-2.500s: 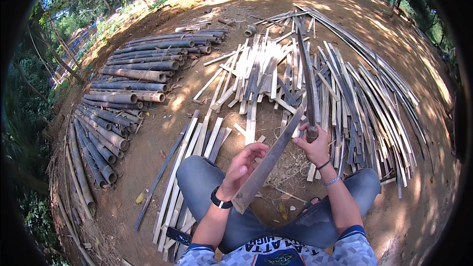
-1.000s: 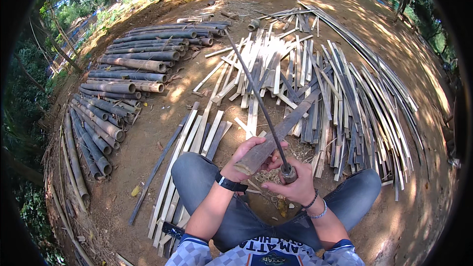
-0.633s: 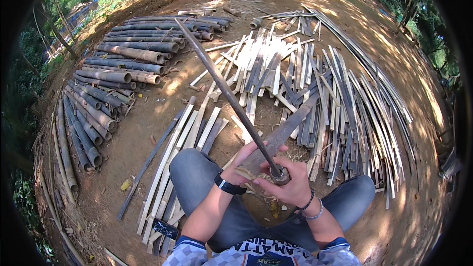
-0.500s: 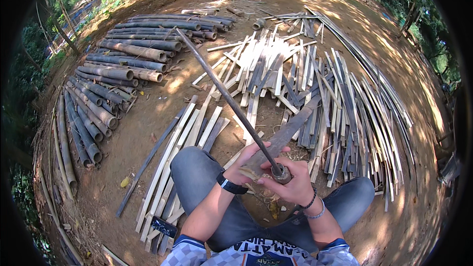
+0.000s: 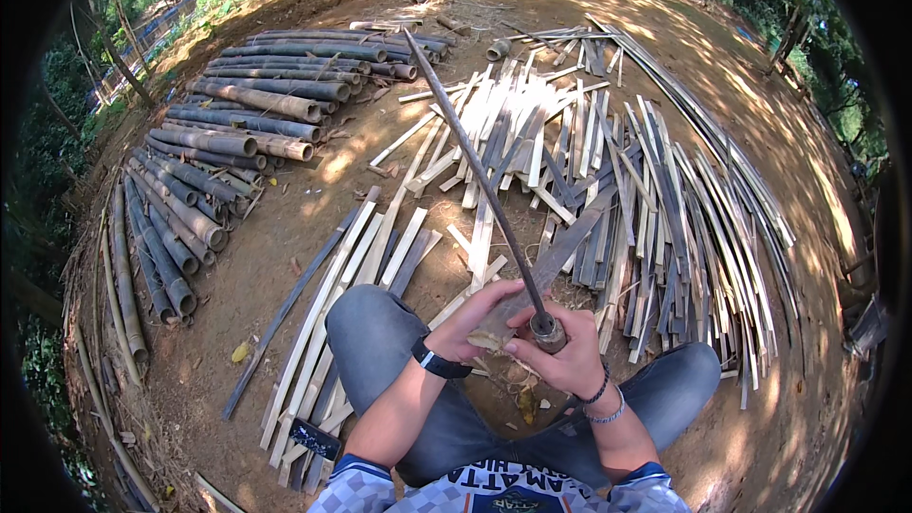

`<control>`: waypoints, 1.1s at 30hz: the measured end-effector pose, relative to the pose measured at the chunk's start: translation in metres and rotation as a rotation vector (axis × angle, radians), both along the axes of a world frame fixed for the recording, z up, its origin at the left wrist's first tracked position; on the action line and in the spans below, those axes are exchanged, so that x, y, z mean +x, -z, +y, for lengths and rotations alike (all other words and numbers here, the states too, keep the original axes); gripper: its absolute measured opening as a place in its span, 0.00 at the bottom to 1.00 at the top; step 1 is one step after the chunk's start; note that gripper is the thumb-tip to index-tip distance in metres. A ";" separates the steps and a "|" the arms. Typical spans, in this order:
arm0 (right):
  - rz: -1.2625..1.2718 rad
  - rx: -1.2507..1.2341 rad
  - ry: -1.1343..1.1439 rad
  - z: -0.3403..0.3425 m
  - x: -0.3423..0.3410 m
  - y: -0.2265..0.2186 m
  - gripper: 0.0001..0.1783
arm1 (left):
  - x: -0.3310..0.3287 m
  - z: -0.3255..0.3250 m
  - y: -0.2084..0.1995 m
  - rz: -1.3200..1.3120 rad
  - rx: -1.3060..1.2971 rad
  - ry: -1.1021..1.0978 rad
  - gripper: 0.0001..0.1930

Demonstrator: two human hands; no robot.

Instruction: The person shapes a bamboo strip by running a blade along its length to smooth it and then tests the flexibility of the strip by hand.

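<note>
My right hand (image 5: 567, 353) is closed round the handle of a machete (image 5: 492, 195). Its long, narrow dark blade points away and to the left, seen nearly edge-on. My left hand (image 5: 465, 325) grips the near end of a split bamboo slat (image 5: 573, 245), which slants away to the right over other slats. Pale, rough material shows at the slat's near end. Close to my hands, the machete's base crosses over the slat; whether they touch I cannot tell. The fingers of both hands are close together.
Whole bamboo poles (image 5: 271, 90) lie in rows at the left. A large heap of split slats (image 5: 665, 228) spreads ahead and right. More slats (image 5: 328, 323) lie beside my left knee (image 5: 370, 323), with a dark phone (image 5: 315, 439) on them. Trees stand around the dirt ground.
The machete's tip has swung to the right and slightly farther away. The bamboo slat has shifted a little in my left hand's grip. Both hands stay close together.
</note>
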State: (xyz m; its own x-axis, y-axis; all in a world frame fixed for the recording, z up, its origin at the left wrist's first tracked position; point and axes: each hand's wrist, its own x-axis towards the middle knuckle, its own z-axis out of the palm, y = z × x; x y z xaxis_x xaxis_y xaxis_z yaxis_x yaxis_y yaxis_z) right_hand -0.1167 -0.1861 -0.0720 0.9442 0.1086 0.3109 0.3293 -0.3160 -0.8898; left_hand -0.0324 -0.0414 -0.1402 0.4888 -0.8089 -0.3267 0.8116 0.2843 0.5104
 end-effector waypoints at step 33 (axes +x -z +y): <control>-0.050 0.114 0.143 0.002 -0.005 0.009 0.14 | -0.004 0.009 -0.008 -0.173 -0.270 0.131 0.39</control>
